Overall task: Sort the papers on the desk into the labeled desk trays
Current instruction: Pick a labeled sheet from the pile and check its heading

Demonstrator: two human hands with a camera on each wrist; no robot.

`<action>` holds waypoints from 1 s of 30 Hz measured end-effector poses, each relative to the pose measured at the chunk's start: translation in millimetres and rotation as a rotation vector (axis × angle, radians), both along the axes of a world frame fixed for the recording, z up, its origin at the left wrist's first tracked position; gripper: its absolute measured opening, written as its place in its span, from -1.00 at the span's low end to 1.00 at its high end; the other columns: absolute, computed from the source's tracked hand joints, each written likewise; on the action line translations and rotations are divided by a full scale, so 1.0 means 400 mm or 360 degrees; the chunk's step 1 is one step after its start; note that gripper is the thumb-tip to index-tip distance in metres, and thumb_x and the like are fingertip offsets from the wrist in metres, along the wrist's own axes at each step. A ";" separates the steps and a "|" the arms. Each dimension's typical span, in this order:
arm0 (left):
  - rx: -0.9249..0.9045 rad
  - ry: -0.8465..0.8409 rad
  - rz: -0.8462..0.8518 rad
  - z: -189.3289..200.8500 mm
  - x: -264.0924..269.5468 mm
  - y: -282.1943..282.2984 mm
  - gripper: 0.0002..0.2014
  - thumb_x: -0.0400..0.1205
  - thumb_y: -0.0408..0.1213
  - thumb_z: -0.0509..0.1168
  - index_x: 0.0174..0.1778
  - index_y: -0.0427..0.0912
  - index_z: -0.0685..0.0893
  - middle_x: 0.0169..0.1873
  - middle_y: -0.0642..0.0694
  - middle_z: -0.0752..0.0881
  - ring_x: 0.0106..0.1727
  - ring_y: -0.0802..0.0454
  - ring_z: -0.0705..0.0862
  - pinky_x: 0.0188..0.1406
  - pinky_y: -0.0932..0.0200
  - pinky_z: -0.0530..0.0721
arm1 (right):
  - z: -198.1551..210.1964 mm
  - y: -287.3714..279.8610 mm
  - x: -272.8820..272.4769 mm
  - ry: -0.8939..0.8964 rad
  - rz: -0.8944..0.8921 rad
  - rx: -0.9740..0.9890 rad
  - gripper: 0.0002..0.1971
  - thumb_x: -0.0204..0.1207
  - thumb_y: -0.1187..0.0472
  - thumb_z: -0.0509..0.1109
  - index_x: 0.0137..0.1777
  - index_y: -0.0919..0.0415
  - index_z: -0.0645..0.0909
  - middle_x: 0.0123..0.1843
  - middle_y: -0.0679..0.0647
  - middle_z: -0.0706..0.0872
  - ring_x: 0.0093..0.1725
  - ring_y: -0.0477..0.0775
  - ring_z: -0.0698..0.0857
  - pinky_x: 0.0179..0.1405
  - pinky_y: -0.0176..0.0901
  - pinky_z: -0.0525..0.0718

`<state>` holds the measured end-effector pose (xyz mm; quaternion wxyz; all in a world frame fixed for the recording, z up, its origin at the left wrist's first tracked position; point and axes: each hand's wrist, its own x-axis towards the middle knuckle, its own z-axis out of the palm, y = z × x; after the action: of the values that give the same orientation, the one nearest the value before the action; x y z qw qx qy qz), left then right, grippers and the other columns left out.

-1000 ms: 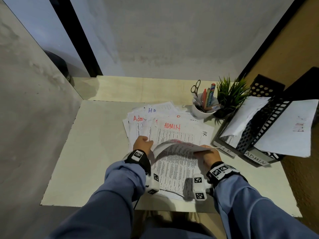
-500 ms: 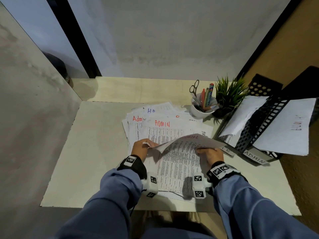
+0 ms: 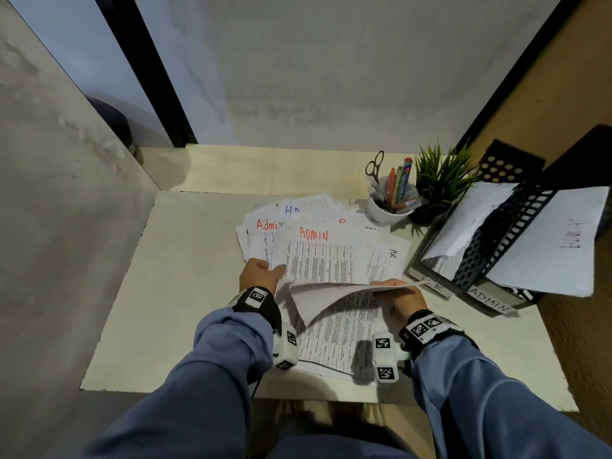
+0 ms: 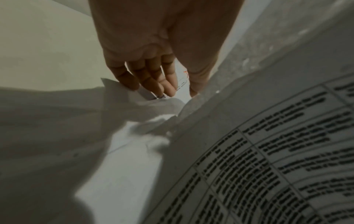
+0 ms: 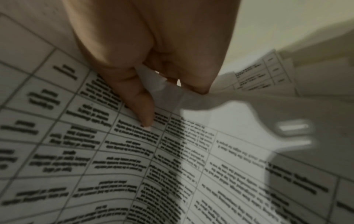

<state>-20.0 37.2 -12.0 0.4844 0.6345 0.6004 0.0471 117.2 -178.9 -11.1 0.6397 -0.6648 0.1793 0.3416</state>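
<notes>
Midway along the desk (image 3: 139, 309) front edge, the right hand (image 3: 402, 298) pinches a lifted sheet (image 3: 326, 298); the left hand (image 3: 256, 274), fingers relaxed, touches the pile (image 3: 318, 246) marked "ADMIN", "HR". Desk's left half lies bare. Right-edge trays (image 3: 486, 256) read "ADMIN".

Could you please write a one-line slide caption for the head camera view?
Right hand lifts a printed sheet off the desk pile while left hand steadies the papers.

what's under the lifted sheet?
Under the lifted sheet, pinched by the right hand, lies another printed table page. Its heading and anything beneath are covered.
</notes>
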 end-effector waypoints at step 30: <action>-0.0154 -0.0507 -0.0226 -0.014 -0.026 -0.037 -0.69 0.50 -0.59 0.12 -0.50 -0.21 0.58 -0.43 -0.21 0.60 -0.32 -0.07 0.50 -0.26 0.17 0.42 | 0.016 0.008 -0.004 0.0042 -0.0067 -0.0013 -0.70 0.27 0.75 0.20 -0.38 0.38 0.59 -0.60 0.09 0.66 -0.45 0.08 0.61 -0.63 -0.39 0.55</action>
<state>-30.3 22.5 -17.7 0.6056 0.6357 0.4714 0.0837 115.6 -175.7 -4.8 0.6415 -0.6590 0.2031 0.3361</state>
